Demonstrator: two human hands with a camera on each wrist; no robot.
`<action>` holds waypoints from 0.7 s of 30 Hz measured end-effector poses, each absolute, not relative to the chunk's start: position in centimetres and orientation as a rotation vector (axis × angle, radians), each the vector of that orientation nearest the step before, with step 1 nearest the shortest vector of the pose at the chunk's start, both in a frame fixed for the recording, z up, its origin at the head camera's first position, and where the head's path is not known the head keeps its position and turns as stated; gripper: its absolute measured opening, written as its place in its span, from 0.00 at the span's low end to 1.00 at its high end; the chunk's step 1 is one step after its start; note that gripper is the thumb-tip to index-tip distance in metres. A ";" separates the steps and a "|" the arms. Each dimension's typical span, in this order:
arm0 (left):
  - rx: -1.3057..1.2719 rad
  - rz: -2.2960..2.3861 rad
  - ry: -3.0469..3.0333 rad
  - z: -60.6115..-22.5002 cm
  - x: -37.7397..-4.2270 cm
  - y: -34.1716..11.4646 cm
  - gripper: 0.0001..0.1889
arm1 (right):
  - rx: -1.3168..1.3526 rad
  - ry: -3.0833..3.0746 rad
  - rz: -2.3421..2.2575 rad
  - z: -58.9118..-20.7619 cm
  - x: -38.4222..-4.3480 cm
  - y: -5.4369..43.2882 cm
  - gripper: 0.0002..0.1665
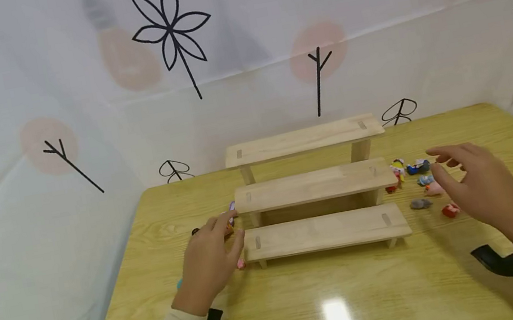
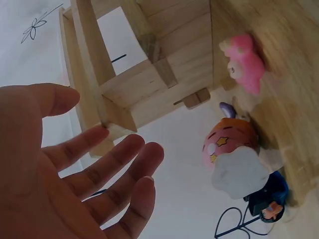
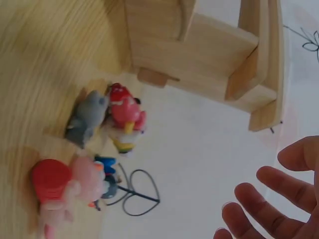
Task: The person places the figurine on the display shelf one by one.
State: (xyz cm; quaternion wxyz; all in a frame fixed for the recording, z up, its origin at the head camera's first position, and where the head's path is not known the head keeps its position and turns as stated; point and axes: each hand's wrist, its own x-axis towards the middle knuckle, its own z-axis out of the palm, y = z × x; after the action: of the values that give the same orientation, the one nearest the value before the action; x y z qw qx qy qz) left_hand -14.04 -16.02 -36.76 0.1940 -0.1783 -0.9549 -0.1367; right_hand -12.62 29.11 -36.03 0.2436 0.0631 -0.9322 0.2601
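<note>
A three-tier wooden step shelf (image 1: 315, 187) stands on the table between both hands. Near its left end hovers my left hand (image 1: 209, 260), fingers spread and loosely bent, holding nothing; whether a fingertip touches the wood I cannot tell. Below that hand lie a pink figurine (image 2: 244, 64) and a round pink figurine with yellow stars (image 2: 229, 142). To the right of the shelf, my right hand (image 1: 485, 188) is raised with relaxed fingers and nothing in it. Close to it are a grey figurine (image 3: 87, 117), a red-and-pink figurine (image 3: 52, 186) and a blue figurine (image 1: 417, 167).
A white cloth (image 1: 252, 103) with black plant drawings and pale pink spots rises behind and to the left of the wooden-patterned table (image 1: 282, 304). Another figurine, red and yellow (image 1: 397, 169), lies against the shelf's right end. A bright reflection shows on the tabletop in front.
</note>
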 end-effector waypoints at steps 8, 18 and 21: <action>-0.400 -0.515 -2.867 -37.6 -14.3 -16.0 0.23 | 0.150 -2.621 0.729 -37.3 -13.5 30.7 0.18; -0.403 -0.689 -3.147 -39.1 -14.9 -15.9 0.29 | 0.139 -2.954 0.745 -38.2 -14.6 33.9 0.24; -0.441 -0.830 -3.184 -39.2 -15.2 -15.8 0.30 | 0.139 -3.088 0.743 -38.2 -14.7 35.4 0.25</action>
State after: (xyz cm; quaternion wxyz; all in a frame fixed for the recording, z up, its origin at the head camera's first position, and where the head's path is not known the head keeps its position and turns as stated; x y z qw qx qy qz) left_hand -15.19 -15.82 -39.18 -0.0890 -0.1323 -0.9553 -0.2490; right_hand -14.68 35.43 -38.24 -0.0188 0.0439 -0.9711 0.2338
